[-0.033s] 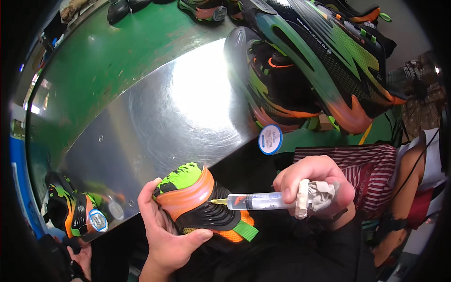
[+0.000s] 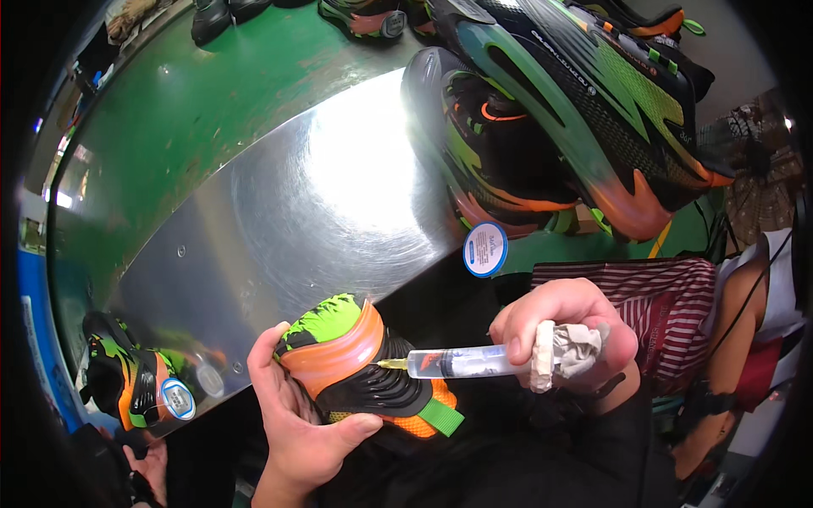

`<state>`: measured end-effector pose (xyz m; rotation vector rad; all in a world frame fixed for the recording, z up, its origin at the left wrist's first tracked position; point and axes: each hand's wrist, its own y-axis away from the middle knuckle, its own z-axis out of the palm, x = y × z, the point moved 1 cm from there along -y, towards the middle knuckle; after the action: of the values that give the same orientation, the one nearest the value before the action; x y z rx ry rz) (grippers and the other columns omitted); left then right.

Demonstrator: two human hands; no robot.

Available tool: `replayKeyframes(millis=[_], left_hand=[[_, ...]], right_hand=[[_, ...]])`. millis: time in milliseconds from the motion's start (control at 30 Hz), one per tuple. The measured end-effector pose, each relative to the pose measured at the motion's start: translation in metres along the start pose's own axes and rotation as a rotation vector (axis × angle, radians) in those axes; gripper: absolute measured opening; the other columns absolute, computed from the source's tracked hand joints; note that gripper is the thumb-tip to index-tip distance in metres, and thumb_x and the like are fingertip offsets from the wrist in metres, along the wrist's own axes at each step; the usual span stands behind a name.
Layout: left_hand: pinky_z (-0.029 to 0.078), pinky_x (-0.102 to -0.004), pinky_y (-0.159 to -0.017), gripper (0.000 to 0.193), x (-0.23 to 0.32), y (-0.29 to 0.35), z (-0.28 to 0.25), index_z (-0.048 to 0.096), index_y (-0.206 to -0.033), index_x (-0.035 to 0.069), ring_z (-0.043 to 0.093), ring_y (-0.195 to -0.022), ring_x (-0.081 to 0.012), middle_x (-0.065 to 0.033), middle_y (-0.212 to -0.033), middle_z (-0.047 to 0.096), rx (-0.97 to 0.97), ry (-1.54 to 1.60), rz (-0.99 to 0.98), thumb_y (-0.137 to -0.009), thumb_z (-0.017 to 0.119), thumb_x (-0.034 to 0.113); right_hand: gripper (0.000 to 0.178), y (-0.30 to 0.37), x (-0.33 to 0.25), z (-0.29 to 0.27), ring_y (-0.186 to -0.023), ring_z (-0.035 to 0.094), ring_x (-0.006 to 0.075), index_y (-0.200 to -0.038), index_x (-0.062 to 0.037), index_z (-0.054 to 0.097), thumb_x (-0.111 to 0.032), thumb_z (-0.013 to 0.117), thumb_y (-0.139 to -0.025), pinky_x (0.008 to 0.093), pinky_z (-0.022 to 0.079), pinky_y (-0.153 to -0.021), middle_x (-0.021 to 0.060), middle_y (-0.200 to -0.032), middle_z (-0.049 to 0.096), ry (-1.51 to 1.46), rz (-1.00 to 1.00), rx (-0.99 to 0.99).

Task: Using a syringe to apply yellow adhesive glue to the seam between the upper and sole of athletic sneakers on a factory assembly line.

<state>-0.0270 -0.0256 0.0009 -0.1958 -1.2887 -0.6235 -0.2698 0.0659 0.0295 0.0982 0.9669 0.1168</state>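
My left hand grips a black, orange and green sneaker, thumb on one side and fingers on the other. The shoe's translucent orange sole faces up and left, and a green pull tab hangs at its heel. My right hand closes around a clear syringe with a yellow tip. Crumpled whitish wrapping covers the syringe's rear end within my fingers. The tip meets the line where the orange sole joins the black heel; whether liquid comes out is too small to tell.
A shiny metal sheet lies on the green table. Large sneakers are stacked at the right, with a round white tag beside them. Another shoe stands at the left edge. Other people's hand and arm show.
The syringe and my right hand have shifted very slightly left. My left hand keeps the sneaker in nearly the same place.
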Motion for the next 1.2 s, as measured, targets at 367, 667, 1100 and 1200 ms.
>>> replayKeyframes(millis=[367, 667, 1100, 1200], left_hand=[[0.04, -0.0372, -0.105, 0.108, 0.002, -0.001, 0.003, 0.015, -0.14, 0.005, 0.048, -0.12, -0.0233, -0.0126, -0.129, 0.041, 0.035, 0.018, -0.043, -0.062, 0.089, 0.014], [0.039, -0.0367, -0.105, 0.11, 0.002, -0.001, -0.001, 0.016, -0.141, 0.005, 0.048, -0.121, -0.0229, -0.0121, -0.13, 0.042, 0.036, 0.036, -0.052, -0.061, 0.091, 0.015], [0.039, -0.037, -0.105, 0.111, 0.0, -0.002, -0.004, 0.018, -0.141, 0.004, 0.047, -0.122, -0.024, -0.0118, -0.13, 0.042, 0.021, -0.011, -0.035, -0.059, 0.091, 0.021], [0.036, -0.04, -0.106, 0.113, 0.001, -0.002, -0.005, 0.017, -0.142, 0.005, 0.045, -0.125, -0.0262, -0.0123, -0.132, 0.041, 0.012, -0.008, -0.026, -0.059, 0.091, 0.02]], right_hand=[[0.086, -0.009, 0.017, -0.013, -0.087, 0.063, 0.0169, -0.109, 0.0139, 0.057, -0.065, 0.066, -0.075, 0.0265, 0.049, -0.076, 0.0167, -0.1, 0.064, -0.184, -0.077, -0.034], [0.083, -0.011, 0.03, -0.014, -0.085, 0.063, 0.0177, -0.107, 0.0146, 0.057, -0.062, 0.064, -0.078, 0.0265, 0.049, -0.076, 0.0171, -0.098, 0.064, -0.303, -0.165, -0.047], [0.076, -0.009, 0.035, -0.02, -0.085, 0.062, 0.016, -0.11, 0.0132, 0.055, -0.056, 0.064, -0.079, 0.0259, 0.048, -0.074, 0.0151, -0.098, 0.064, -0.308, -0.218, -0.034], [0.073, -0.001, 0.024, -0.022, -0.078, 0.059, 0.0154, -0.107, 0.0082, 0.057, -0.056, 0.07, -0.075, 0.0259, 0.046, -0.071, 0.0136, -0.094, 0.062, -0.318, -0.366, -0.158]])
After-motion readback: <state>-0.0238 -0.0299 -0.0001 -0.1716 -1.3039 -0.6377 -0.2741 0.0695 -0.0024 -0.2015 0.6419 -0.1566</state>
